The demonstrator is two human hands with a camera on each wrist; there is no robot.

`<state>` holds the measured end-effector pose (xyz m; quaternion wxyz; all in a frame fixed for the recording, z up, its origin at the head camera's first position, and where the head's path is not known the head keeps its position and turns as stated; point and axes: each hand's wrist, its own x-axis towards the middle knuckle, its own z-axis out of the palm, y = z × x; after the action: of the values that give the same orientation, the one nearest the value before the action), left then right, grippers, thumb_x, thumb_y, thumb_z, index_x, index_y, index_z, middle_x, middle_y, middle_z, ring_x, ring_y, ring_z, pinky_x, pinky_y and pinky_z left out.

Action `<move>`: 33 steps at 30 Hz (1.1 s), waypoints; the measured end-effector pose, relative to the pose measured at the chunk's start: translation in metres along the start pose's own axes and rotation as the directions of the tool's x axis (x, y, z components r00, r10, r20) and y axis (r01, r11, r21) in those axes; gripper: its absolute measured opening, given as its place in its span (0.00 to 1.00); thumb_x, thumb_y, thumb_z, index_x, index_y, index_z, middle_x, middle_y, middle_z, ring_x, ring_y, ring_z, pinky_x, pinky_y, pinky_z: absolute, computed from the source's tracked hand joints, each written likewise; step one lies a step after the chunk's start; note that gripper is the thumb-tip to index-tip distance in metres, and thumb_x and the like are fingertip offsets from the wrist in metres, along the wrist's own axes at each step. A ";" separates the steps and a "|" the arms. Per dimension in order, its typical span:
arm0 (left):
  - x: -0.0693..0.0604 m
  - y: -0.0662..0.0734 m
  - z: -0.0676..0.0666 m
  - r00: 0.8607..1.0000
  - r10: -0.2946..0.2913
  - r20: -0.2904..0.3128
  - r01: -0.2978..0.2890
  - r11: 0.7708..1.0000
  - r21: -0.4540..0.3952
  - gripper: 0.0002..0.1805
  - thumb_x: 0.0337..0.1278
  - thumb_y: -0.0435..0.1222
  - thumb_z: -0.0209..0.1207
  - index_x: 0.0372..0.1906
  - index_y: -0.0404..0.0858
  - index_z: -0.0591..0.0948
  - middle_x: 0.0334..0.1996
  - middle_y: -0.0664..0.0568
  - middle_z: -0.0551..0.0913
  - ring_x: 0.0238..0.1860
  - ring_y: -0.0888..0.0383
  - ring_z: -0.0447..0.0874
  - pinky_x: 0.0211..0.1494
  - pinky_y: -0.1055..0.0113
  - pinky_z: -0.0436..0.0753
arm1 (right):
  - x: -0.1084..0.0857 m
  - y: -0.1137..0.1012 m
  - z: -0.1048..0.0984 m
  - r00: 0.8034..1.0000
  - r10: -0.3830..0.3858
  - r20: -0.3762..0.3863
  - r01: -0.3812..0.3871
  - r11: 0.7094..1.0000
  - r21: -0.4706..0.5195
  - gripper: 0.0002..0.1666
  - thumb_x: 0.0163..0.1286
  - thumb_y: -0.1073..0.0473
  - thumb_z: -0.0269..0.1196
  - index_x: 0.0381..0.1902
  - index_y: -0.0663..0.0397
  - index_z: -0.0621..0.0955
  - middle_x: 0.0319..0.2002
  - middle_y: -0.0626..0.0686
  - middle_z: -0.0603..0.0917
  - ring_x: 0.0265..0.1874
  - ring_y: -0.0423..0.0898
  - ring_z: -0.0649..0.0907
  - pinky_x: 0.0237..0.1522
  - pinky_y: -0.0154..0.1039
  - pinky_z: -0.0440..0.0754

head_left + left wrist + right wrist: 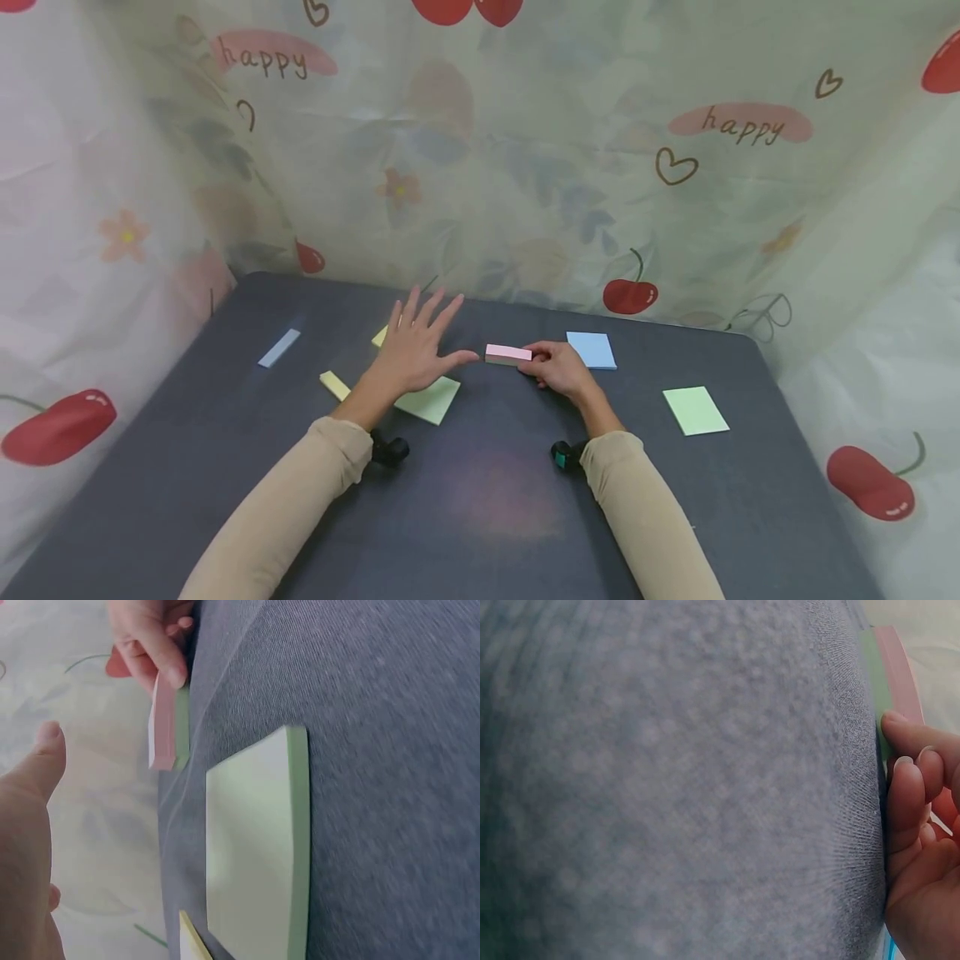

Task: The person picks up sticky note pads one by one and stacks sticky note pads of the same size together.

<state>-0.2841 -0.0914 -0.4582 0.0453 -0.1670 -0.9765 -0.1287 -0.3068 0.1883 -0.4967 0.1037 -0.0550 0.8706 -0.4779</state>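
Note:
My right hand [561, 368] pinches the right end of a narrow pink sticky note pad [507, 351]. Directly beneath the pink one lies a narrow green sticky note pad [877, 667], and the thumb touches its side. My left hand [411, 354] is held with fingers spread and nothing in it. Below its thumb side is a square pale green sticky note pad [433, 403], partly covered by the hand in the head view. A yellow pad [379, 337] is mostly hidden behind the left fingers, and a narrow yellow pad [334, 385] lies beside the left wrist.
A square blue pad [592, 350] lies just beyond the right hand, and another square green pad [696, 411] sits farther right. At the far left is a narrow blue pad [279, 348]. A patterned curtain [525, 167] surrounds the dark table [480, 533].

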 end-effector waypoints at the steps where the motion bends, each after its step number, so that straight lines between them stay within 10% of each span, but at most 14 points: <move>1: -0.002 -0.002 -0.001 1.000 0.001 -0.003 -0.001 1.000 -0.006 0.53 0.59 0.77 0.45 0.83 0.63 0.41 0.85 0.52 0.44 0.84 0.41 0.28 0.81 0.35 0.40 | 0.000 0.000 0.000 1.000 -0.002 0.002 0.002 1.000 0.002 0.20 0.66 0.62 0.70 0.55 0.63 0.84 0.27 0.47 0.82 0.19 0.38 0.76 0.25 0.32 0.76; 17: -0.030 -0.044 -0.013 0.997 0.002 -0.075 -0.006 0.999 -0.053 0.54 0.59 0.73 0.52 0.83 0.58 0.46 0.84 0.49 0.49 0.84 0.37 0.37 0.80 0.34 0.46 | -0.002 0.000 0.000 1.000 0.005 0.001 -0.005 1.000 -0.005 0.20 0.67 0.60 0.71 0.55 0.61 0.84 0.27 0.46 0.81 0.19 0.39 0.76 0.26 0.32 0.76; 33: -0.056 -0.092 -0.021 0.997 -0.004 -0.082 -0.021 0.953 -0.302 0.57 0.54 0.68 0.63 0.83 0.58 0.49 0.83 0.52 0.54 0.84 0.40 0.44 0.79 0.34 0.51 | -0.002 0.002 -0.001 1.000 0.011 0.013 -0.011 1.000 0.003 0.20 0.67 0.59 0.71 0.55 0.61 0.84 0.27 0.47 0.82 0.19 0.40 0.76 0.27 0.34 0.76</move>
<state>-0.2617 -0.1988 -0.4673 0.0597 -0.1709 -0.9418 -0.2832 -0.3048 0.1909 -0.4979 0.1121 -0.0532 0.8693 -0.4784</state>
